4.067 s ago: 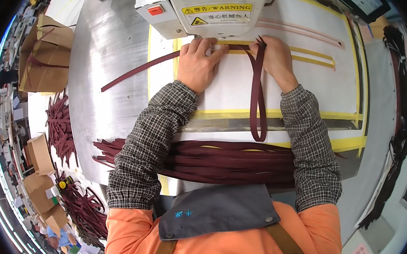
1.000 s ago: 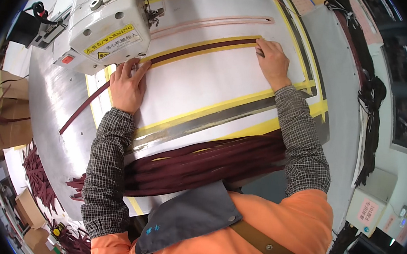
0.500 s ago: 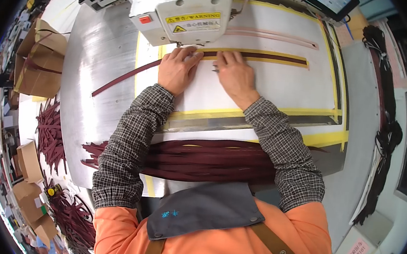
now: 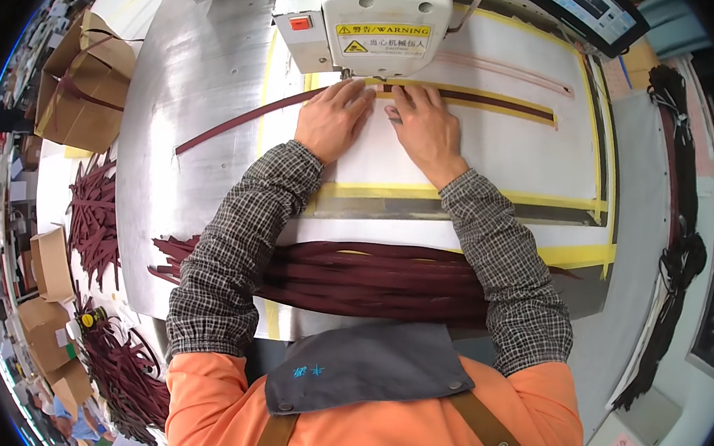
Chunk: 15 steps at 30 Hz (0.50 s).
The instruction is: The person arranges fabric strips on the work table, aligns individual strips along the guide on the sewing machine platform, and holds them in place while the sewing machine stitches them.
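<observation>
A long maroon strap (image 4: 503,105) lies between two yellow tape lines on the white sheet (image 4: 397,154), and its left part curves out over the metal table. My left hand (image 4: 329,120) rests on the strap just below the machine head, fingers bent and pressing it. Close by on the right, my right hand (image 4: 426,133) has its fingertips on the strap too, with a small dark object, too small to make out, held against the palm. The machine head (image 4: 383,21) hangs directly above my left hand. A bundle of maroon straps (image 4: 377,281) lies across the near edge.
Cardboard boxes (image 4: 85,84) and piles of maroon straps (image 4: 94,221) are at the left. A screen (image 4: 592,14) stands at the upper right. Bundles of black straps (image 4: 669,250) hang along the right side. People (image 4: 83,422) are partly visible at the lower left.
The strap's loop has been laid flat between the tapes. My right hand has moved left from the strap's far end to beside my left hand. The camera view has turned and shifted.
</observation>
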Tool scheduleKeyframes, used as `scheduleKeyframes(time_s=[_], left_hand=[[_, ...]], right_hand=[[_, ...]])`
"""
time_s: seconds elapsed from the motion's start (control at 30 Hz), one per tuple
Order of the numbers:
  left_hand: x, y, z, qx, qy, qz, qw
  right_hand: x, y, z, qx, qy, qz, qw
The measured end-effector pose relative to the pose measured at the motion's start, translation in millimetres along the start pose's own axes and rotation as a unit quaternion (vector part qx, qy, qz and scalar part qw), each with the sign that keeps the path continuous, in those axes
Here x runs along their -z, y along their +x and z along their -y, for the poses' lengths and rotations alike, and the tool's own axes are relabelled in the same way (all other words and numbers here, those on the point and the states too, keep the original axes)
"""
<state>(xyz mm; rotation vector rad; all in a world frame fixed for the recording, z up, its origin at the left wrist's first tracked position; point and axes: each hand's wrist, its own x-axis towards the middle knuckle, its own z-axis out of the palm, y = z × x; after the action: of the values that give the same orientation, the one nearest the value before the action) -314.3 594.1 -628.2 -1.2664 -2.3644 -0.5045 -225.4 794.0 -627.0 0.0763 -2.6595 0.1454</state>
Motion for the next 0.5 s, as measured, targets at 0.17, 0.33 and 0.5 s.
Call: scheduleKeyframes(time_s=[0.17, 0.33, 0.5], left_hand=[[-4.0, 0.3, 2.2, 0.023, 0.002, 0.010, 1.000], [6.2, 2.4, -7.2, 0.042, -0.007, 0.055, 0.998], [6.7, 2.0, -7.4, 0.049, -0.001, 0.080, 0.996]], right_hand=[[-7.1, 2.6, -4.3, -0.004, 0.001, -0.010, 1.000], [-4.4, 2.2, -3.0, -0.021, 0.026, 0.036, 0.999], [-3.9, 3.5, -1.5, -0.023, 0.033, 0.035, 0.999]])
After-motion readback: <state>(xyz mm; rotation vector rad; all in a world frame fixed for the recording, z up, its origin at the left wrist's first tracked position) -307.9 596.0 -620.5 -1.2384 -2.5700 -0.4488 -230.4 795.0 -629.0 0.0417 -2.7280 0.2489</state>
